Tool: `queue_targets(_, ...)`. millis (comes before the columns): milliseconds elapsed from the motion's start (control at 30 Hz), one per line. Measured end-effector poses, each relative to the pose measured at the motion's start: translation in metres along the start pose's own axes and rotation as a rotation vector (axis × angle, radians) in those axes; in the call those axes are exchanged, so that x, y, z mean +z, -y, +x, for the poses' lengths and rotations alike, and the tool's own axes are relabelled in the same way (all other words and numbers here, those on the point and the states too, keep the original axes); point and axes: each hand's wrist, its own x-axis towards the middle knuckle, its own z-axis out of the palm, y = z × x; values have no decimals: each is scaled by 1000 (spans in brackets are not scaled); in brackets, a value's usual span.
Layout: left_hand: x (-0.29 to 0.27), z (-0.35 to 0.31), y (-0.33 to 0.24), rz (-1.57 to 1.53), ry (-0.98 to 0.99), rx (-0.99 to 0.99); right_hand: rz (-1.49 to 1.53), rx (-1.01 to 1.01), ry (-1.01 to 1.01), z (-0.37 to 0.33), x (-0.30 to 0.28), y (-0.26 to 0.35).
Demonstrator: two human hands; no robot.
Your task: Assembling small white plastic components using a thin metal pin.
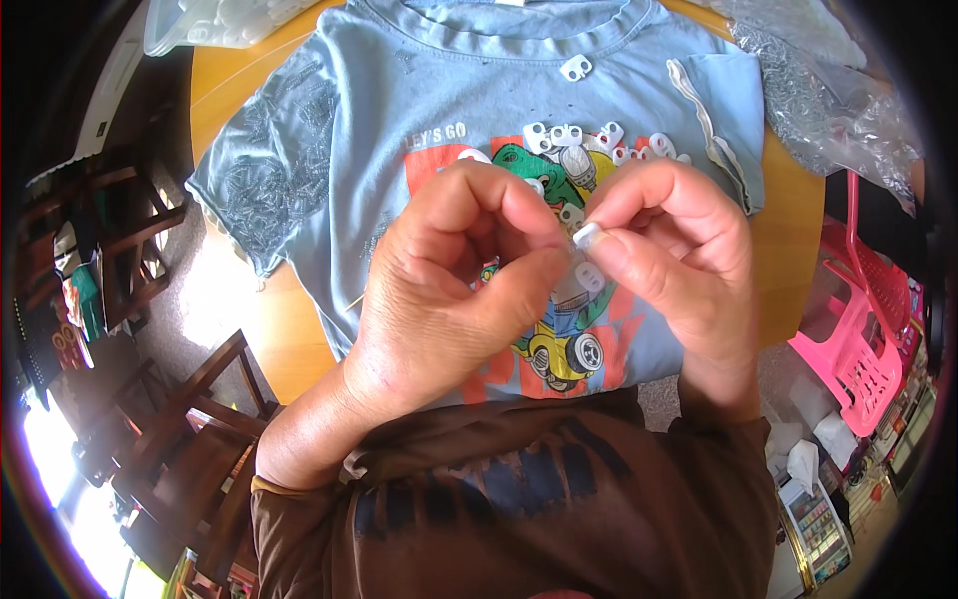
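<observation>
Between the thumb and index finger of my right hand (689,255) is a small white plastic piece (587,236). My left hand (429,280) is closed in a pinch close beside it, thumb against index finger. Whatever those left fingertips hold, if anything, is too small to make out. Below both hands a light blue T-shirt (379,90) with a colourful cartoon print lies spread out. Several white plastic pieces with two holes (566,135) lie on the print beyond my fingers, and a single white two-holed piece (576,68) sits nearer the collar.
Many tiny, shiny thin pieces (279,170) are scattered over the shirt's left sleeve. The shirt covers much of a wooden table (289,329). A clear tub (215,20) stands far left, clear plastic bags (828,80) far right. Dark wooden chairs (200,429) and a pink plastic chair (858,349) flank the table.
</observation>
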Motion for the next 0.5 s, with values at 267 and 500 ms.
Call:
queue_targets(267, 3, 0, 3, 31, -26, -10, -165, -61, -2, -2, -2, -3)
queue_targets(500, 3, 0, 2, 41, -37, 16, -145, -35, 11, -2, -1, -3)
